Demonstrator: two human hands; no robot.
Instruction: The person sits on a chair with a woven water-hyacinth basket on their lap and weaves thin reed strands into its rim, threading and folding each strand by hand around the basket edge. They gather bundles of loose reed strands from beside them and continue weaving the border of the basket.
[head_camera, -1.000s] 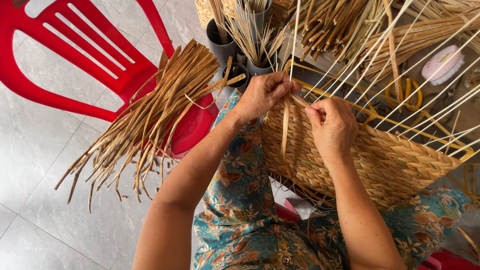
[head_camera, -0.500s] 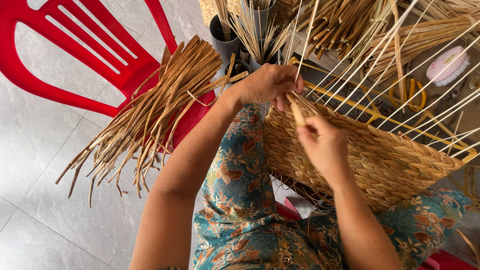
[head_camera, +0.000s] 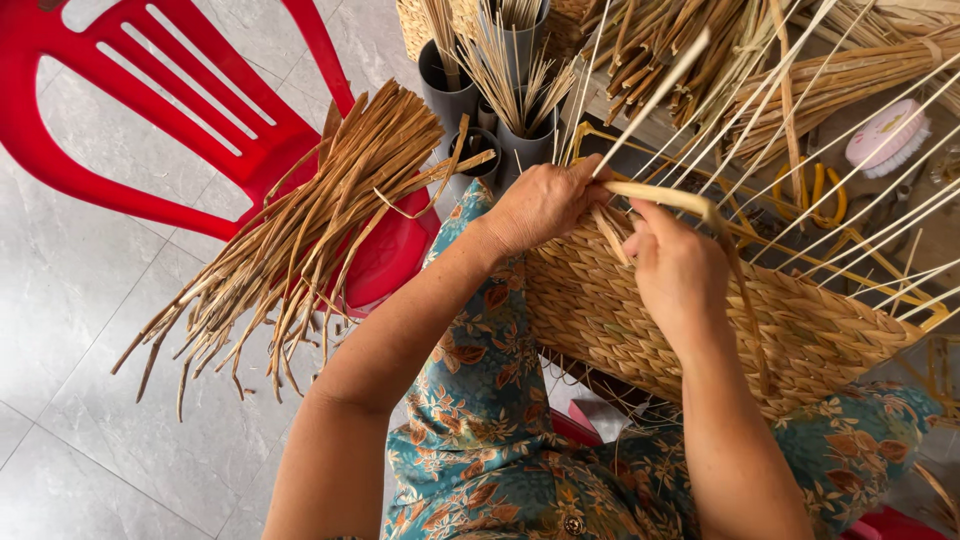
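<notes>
Left hand (head_camera: 545, 205) is pressing down on the rim of the woven basket (head_camera: 700, 330), fingers curled around the weave and one pale upright spoke (head_camera: 650, 105), clenched there to keep the work from shifting. Our right hand (head_camera: 680, 275) is pinching a flat straw strand (head_camera: 665, 197), which is arching over the knuckles and trailing down toward five o'clock across the basket wall. The basket is resting tilted in our lap, on the floral-printed fabric (head_camera: 470, 440), with its bare spokes fanning out toward one and two o'clock.

We are judging this to be the weaving step itself: one strand is being carried around the spokes at the top edge while the other hand is holding the last row tight. The next move, as we are reading it, is calling for a firm pull to seat the strand snugly behind the next spoke, without kinking it or letting the row below loosen.

At nine o'clock of our left hand a bundle of dried straw (head_camera: 300, 230) is lying across the seat of a red plastic chair (head_camera: 150, 110). At twelve o'clock grey tubes (head_camera: 450, 95) are standing upright with more stalks in them. Toward two o'clock a pink brush (head_camera: 885, 140) is lying among the spokes.
</notes>
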